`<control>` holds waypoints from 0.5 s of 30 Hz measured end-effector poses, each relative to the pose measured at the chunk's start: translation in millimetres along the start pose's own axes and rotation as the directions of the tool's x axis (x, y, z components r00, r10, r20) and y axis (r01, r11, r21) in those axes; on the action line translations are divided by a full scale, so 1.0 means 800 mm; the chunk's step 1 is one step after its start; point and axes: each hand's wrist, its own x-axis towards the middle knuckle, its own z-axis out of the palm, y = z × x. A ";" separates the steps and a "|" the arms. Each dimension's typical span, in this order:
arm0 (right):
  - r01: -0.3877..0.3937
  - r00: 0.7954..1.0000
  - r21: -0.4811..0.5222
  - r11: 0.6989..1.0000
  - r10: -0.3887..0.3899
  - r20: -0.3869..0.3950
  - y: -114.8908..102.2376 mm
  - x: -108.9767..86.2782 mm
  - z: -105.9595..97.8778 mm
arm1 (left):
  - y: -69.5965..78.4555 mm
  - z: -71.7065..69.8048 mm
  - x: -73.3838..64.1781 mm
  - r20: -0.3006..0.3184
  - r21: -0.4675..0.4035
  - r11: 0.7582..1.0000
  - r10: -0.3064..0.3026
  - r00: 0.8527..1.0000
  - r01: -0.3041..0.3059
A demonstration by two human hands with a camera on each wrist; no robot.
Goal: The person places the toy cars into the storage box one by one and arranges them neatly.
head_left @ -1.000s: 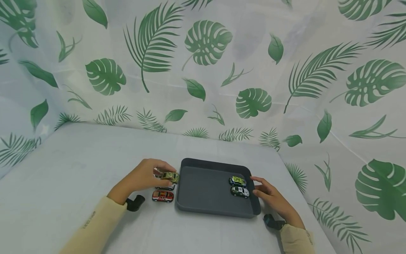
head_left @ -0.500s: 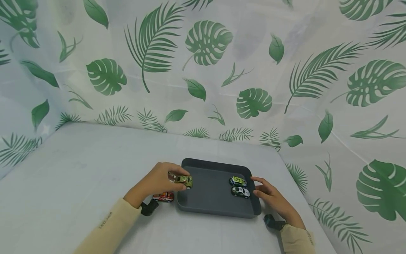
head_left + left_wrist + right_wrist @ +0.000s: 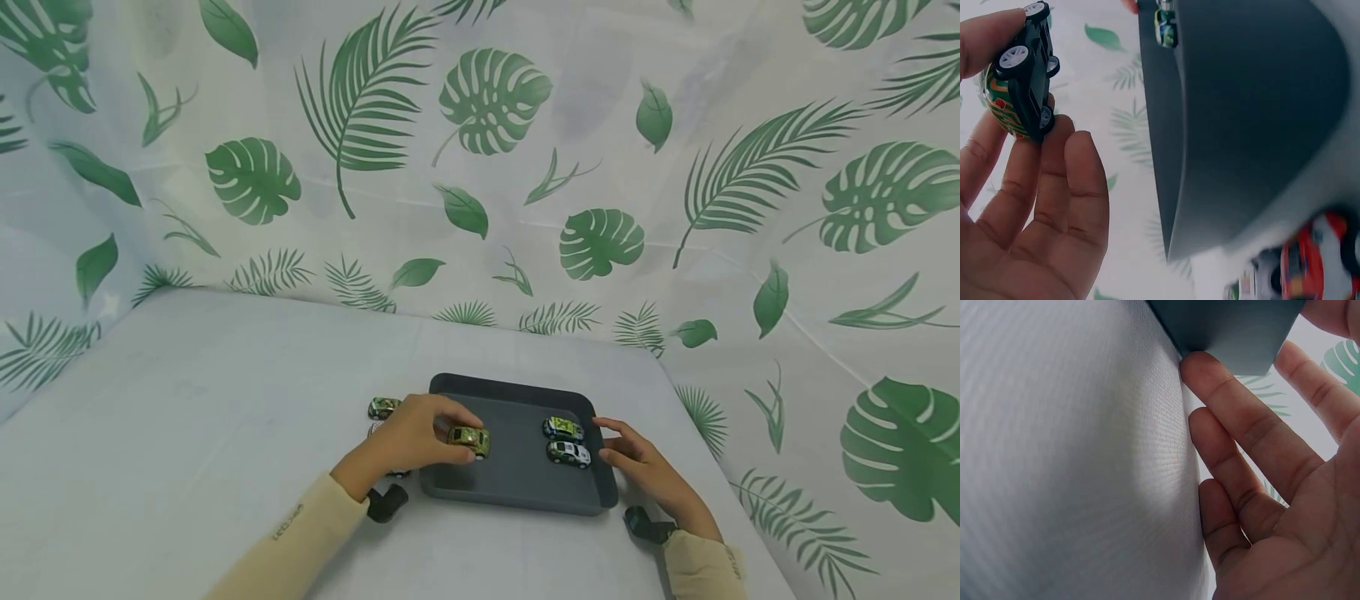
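My left hand [image 3: 405, 437] pinches a green camouflage toy car [image 3: 469, 442] between thumb and fingers, over the left part of a dark grey tray [image 3: 510, 501]. In the left wrist view the car [image 3: 1025, 78] is tipped, its black underside and wheels showing, apart from the tray wall [image 3: 1260, 112]. At the tray's right side, my right hand [image 3: 648, 471] rests with fairly straight fingers touching the outer wall; the right wrist view shows a fingertip [image 3: 1200, 362] against it. Inside the tray, a yellow-green toy car [image 3: 562, 428] stands behind a white one [image 3: 568, 454].
Left of the tray, a green toy car [image 3: 384, 407] stands on the white-covered table [image 3: 225, 417]. More cars there are mostly hidden by my left hand; the left wrist view shows a red one [image 3: 1310, 262]. A leaf-print cloth [image 3: 510, 167] hangs behind.
My left hand has carried the camouflage car rightward, from above the cars beside the tray to over the tray. The right hand stays in place.
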 end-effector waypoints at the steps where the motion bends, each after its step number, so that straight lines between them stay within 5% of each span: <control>1: 0.001 1.000 -0.001 1.000 -0.001 0.000 0.000 0.000 0.000 | 0.001 0.003 0.002 0.001 -0.002 1.000 0.002 1.000 -0.002; 15: -0.020 1.000 0.007 1.000 0.020 0.000 0.000 0.000 0.001 | 0.017 0.047 0.023 -0.012 -0.069 0.998 0.013 1.000 -0.014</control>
